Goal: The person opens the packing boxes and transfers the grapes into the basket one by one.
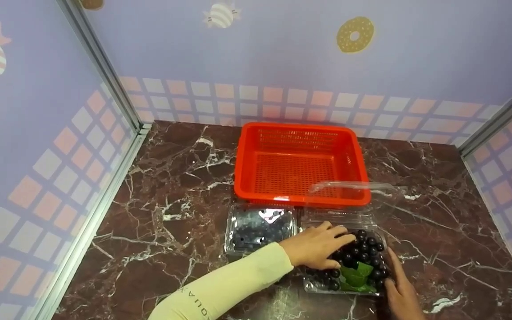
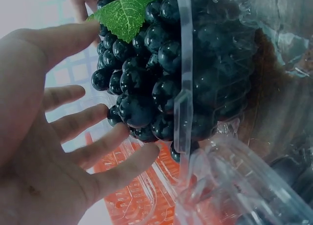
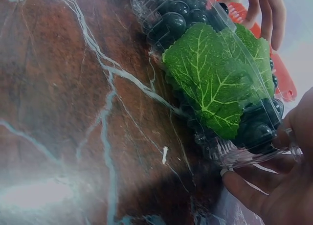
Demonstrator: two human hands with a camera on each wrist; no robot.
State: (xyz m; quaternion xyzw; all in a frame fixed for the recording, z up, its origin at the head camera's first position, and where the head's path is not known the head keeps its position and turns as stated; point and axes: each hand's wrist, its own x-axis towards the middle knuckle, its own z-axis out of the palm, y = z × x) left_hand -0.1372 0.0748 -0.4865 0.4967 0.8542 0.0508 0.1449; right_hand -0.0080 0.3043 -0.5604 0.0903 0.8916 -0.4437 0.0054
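Note:
Black grapes [image 1: 362, 249] with a green leaf [image 1: 356, 274] fill a clear plastic clamshell box [image 1: 322, 288], whose lid [image 1: 385, 200] stands raised at the back. Over the left part of the grapes lies my left hand [image 1: 318, 246]. Its fingers are spread, with the fingertips right at the grapes in the left wrist view. My right hand [image 1: 400, 284] grips the box's right side at the front corner. In the right wrist view its fingers [image 3: 244, 191] reach round the clear wall beside the leaf [image 3: 210, 78].
A red plastic basket [image 1: 240, 169] with slotted sides stands behind the box, overlapped by the raised lid. To the left sits a second, closed clear box [image 1: 260, 229] of dark fruit. Patterned panels [image 1: 247, 49] enclose the brown marbled table [image 1: 185, 191] at the back and both sides.

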